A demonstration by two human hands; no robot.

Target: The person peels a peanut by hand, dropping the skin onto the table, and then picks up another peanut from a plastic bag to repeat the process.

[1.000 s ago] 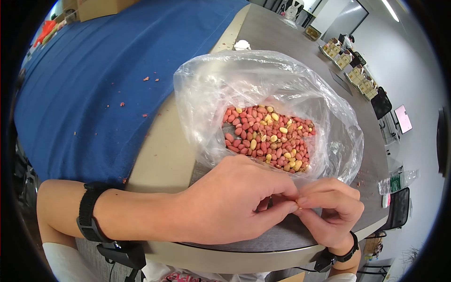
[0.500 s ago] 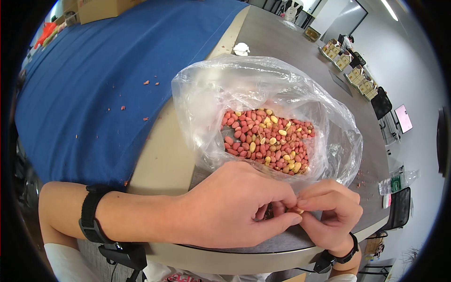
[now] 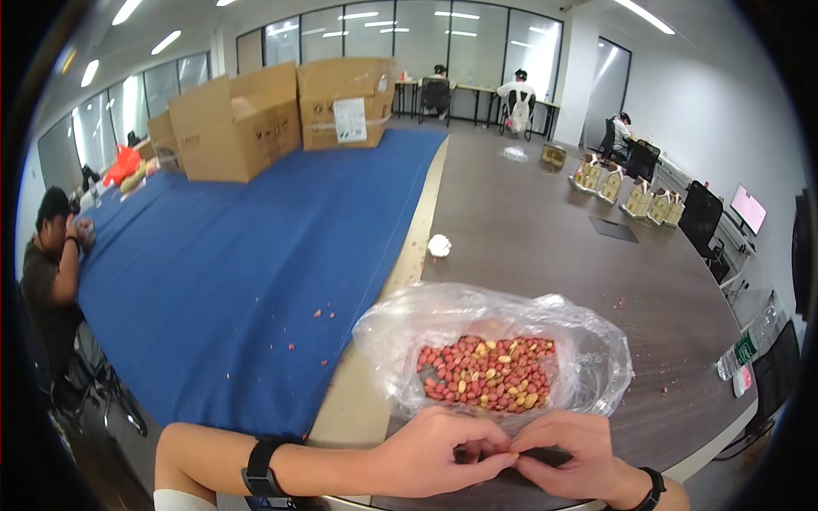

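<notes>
An open clear plastic bag [image 3: 400,328] lies on the grey table, holding many red-skinned and pale peeled peanuts [image 3: 490,372]. Just in front of it, at the table's near edge, my left hand [image 3: 439,456] and my right hand [image 3: 567,456] meet fingertip to fingertip. They pinch something small between them, most likely a peanut, but it is hidden by the fingers. Both wrists wear black bands.
A blue cloth [image 3: 247,264] with red skin flakes covers the table's left half. Cardboard boxes [image 3: 281,115] stand at its far end. A crumpled white wad [image 3: 439,245] lies beyond the bag. A person [image 3: 51,264] sits at the left; others sit far back. A water bottle [image 3: 750,341] lies at the right.
The view has tilted up, so the room, boxes and other people now show. The bag and my hands sit lower in the frame; my fingers still pinch together in front of the bag.
</notes>
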